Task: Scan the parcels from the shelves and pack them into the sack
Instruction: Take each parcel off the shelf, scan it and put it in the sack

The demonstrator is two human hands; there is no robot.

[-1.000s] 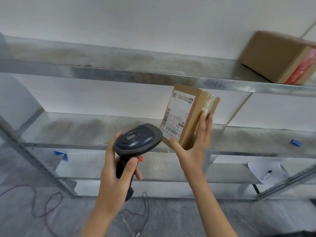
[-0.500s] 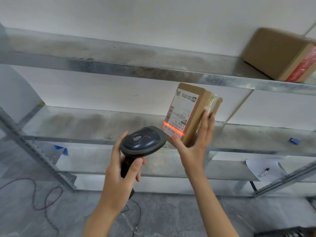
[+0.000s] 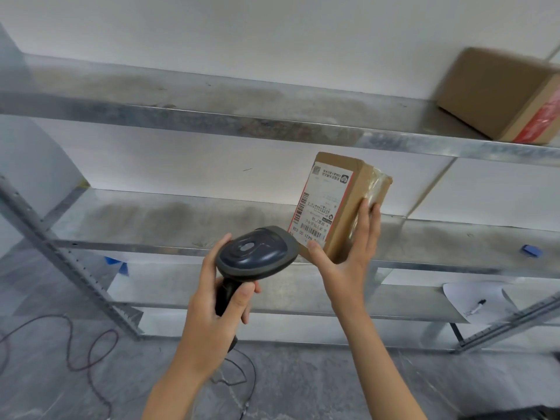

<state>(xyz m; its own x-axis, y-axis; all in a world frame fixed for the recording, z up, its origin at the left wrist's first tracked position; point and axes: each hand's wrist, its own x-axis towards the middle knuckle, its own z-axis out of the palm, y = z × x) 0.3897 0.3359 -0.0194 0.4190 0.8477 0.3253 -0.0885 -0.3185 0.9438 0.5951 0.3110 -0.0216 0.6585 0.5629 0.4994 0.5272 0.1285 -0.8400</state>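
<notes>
My right hand [image 3: 348, 262] holds a small brown cardboard parcel [image 3: 342, 204] upright in front of the metal shelves, thumb on its white shipping label and fingers along its taped side. My left hand [image 3: 221, 301] grips the handle of a dark handheld barcode scanner [image 3: 254, 253]. The scanner's head points at the label's lower edge and sits just left of the parcel. No red scan line shows on the label. A larger brown box with red tape [image 3: 503, 95] stands on the top shelf at the far right. No sack is in view.
Bare galvanised shelves [image 3: 181, 116] run across the view with a slanted upright [image 3: 60, 256] at left. A sheet of paper with a marker [image 3: 478, 304] lies on a lower shelf at right. Cables [image 3: 91, 359] trail over the grey floor.
The red scan line seen on the label half a second ago has gone out. Both hands with scanner and parcel have stayed nearly in place.
</notes>
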